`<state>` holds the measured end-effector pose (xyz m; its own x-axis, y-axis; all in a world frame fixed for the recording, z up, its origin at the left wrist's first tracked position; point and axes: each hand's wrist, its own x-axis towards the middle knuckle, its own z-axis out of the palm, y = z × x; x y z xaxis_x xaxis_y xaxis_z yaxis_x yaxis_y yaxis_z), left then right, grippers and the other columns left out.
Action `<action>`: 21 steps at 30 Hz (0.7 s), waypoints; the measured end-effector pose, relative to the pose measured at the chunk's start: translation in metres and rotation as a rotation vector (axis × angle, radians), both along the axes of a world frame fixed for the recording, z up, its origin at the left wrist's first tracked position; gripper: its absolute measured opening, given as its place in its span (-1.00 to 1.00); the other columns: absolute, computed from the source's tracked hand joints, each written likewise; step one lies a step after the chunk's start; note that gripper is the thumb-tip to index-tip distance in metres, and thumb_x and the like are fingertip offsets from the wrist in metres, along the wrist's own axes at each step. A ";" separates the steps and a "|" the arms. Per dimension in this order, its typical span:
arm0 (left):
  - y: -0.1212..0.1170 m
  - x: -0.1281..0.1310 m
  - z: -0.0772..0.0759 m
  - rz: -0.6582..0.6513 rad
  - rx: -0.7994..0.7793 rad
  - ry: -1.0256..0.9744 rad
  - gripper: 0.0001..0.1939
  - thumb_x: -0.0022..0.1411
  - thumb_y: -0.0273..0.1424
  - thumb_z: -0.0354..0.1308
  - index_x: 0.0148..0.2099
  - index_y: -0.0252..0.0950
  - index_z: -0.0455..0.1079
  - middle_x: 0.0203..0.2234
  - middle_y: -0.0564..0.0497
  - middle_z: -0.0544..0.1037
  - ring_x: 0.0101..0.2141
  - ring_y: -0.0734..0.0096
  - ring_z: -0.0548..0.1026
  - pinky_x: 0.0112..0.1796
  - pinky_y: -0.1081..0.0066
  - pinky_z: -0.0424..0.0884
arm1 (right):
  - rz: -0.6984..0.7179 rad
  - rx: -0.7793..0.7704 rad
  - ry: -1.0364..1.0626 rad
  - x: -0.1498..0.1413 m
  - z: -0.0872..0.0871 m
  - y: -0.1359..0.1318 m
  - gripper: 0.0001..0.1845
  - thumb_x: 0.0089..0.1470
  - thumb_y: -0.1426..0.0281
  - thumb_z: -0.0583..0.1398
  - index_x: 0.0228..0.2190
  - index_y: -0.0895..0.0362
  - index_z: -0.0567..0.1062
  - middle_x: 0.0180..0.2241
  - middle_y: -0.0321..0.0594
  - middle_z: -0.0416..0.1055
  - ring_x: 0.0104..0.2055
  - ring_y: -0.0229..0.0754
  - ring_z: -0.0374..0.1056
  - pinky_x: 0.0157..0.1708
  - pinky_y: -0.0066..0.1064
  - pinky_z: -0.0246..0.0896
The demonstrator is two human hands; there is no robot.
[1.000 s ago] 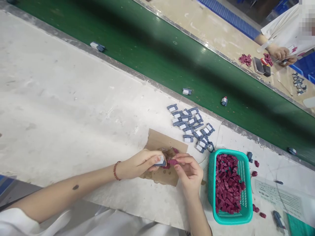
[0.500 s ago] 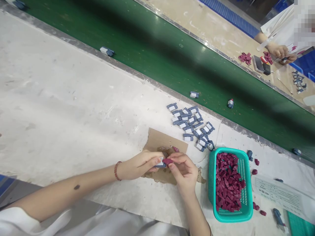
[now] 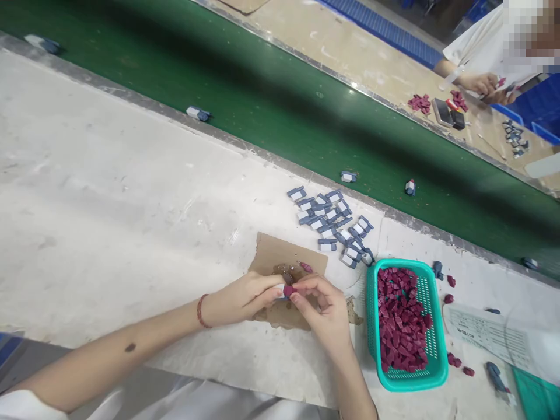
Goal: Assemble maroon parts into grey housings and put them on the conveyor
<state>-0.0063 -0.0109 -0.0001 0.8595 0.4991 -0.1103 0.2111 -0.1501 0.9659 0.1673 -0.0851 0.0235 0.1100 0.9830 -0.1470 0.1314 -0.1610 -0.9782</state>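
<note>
In the head view, at lower centre, the left hand (image 3: 245, 300) grips a blue-and-white piece (image 3: 280, 288), apparently to steady it, while the right hand (image 3: 326, 312) pinches a maroon piece (image 3: 289, 290) against its end. Both work over stained cardboard (image 3: 280, 249), probably protecting the white table (image 3: 131, 221). A teal basket (image 3: 413, 385) stands at lower right, seemingly for the right hand's easy reach.

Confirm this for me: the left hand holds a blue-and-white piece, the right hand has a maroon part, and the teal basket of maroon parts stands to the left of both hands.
Not quite: the teal basket of maroon parts stands to the right of both hands, as the head view shows. The left hand does hold a blue-and-white piece, and the right hand a maroon part.
</note>
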 end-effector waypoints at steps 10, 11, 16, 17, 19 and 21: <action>0.023 0.014 0.028 -0.115 0.204 0.105 -0.72 0.35 -0.30 -0.16 -0.34 -0.24 0.29 -0.51 0.02 0.48 -0.50 0.36 0.45 -0.44 0.47 0.28 | -0.157 0.025 0.109 -0.002 -0.006 -0.009 -0.85 0.07 0.36 0.22 -0.27 0.12 0.52 -0.38 -0.24 0.51 -0.35 -0.22 0.44 -0.31 -0.42 0.35; 0.032 0.019 0.032 -0.087 0.225 0.105 -0.72 0.34 -0.28 -0.15 -0.29 -0.24 0.34 -0.44 -0.01 0.53 -0.44 0.32 0.48 -0.39 0.46 0.32 | -0.209 0.056 0.104 -0.001 -0.007 -0.010 -0.77 0.09 0.37 0.20 -0.17 0.12 0.49 -0.36 -0.24 0.51 -0.34 -0.23 0.43 -0.30 -0.42 0.35; 0.111 0.070 0.030 0.329 0.507 0.166 -0.62 0.23 -0.14 0.00 -0.04 -0.27 0.38 -0.17 -0.09 0.56 -0.19 0.17 0.47 -0.16 0.36 0.37 | -0.339 0.216 -0.104 0.006 -0.006 -0.019 -0.71 0.17 0.45 0.08 -0.07 0.13 0.41 -0.32 -0.21 0.49 -0.29 -0.23 0.42 -0.24 -0.42 0.34; 0.129 0.083 0.025 0.369 0.573 0.203 -0.60 0.19 -0.15 0.03 -0.02 -0.28 0.37 -0.15 -0.10 0.55 -0.17 0.16 0.47 -0.14 0.34 0.37 | -0.307 0.229 -0.158 0.006 -0.004 -0.022 -0.73 0.18 0.46 0.06 -0.10 0.13 0.43 -0.31 -0.20 0.50 -0.29 -0.22 0.43 -0.25 -0.42 0.34; 0.162 0.108 0.014 0.379 0.681 0.293 -0.59 0.17 -0.21 0.04 0.00 -0.31 0.37 -0.12 -0.14 0.54 -0.16 0.11 0.46 -0.09 0.26 0.36 | -0.203 0.279 -0.263 0.008 0.002 -0.027 -0.75 0.19 0.48 0.04 -0.16 0.13 0.47 -0.27 -0.16 0.51 -0.24 -0.20 0.43 -0.21 -0.39 0.34; 0.183 0.130 0.005 0.319 0.795 0.379 -0.62 0.17 -0.26 0.02 -0.03 -0.34 0.39 -0.11 -0.19 0.53 -0.10 0.02 0.44 -0.03 0.17 0.33 | -0.108 0.350 -0.355 0.013 0.012 -0.034 -0.75 0.21 0.48 0.03 -0.21 0.12 0.49 -0.24 -0.14 0.51 -0.16 -0.19 0.43 -0.14 -0.38 0.31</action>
<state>0.1234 0.1726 0.0049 0.6459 0.7540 0.1197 0.6355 -0.6178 0.4631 0.1800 -0.1191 0.0352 0.1970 0.9470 0.2538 0.4664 0.1372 -0.8739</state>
